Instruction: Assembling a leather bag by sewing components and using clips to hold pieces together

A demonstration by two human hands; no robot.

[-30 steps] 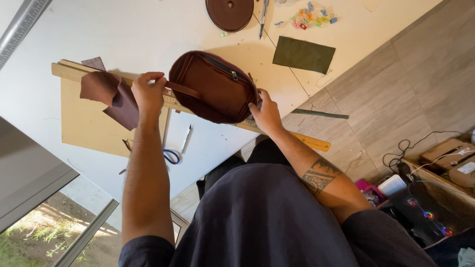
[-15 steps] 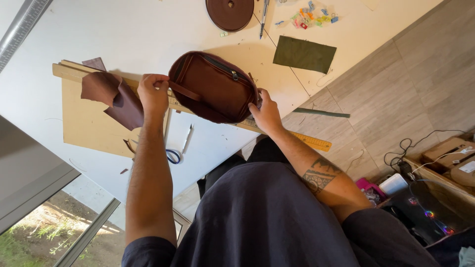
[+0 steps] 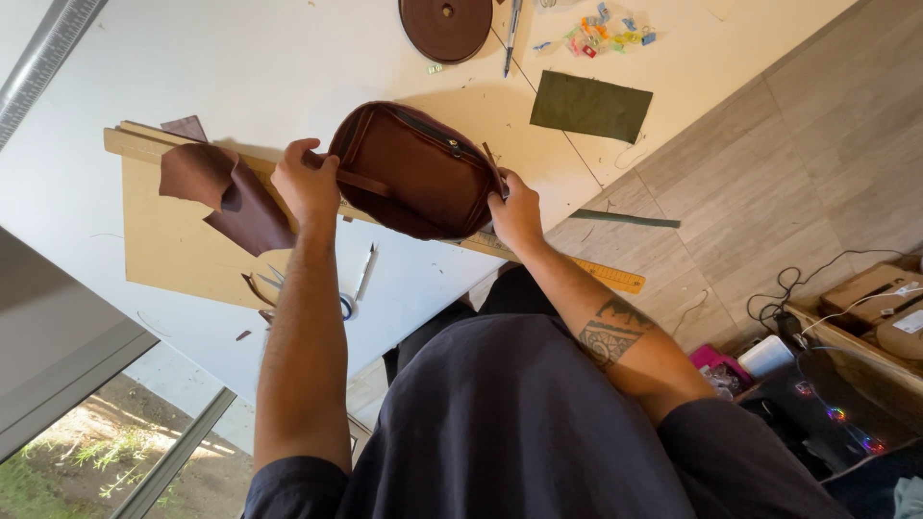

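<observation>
The brown leather pouch [image 3: 415,173] is held up over the white table [image 3: 192,58], pinched at both ends: left hand [image 3: 306,183] on the strap, right hand [image 3: 514,211] by the zipper. Best kept taut and level so seams can be checked; ruler [image 3: 596,274] and scissors [image 3: 288,288] lie underneath.

Brown cardboard box [image 3: 870,288] with a white label [image 3: 907,287] stands on the floor at far right, well apart from the white worktable [image 3: 192,58]. No signs or screens.

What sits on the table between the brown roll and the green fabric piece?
In the head view, a pen lies between the brown roll and the green fabric piece.
</observation>
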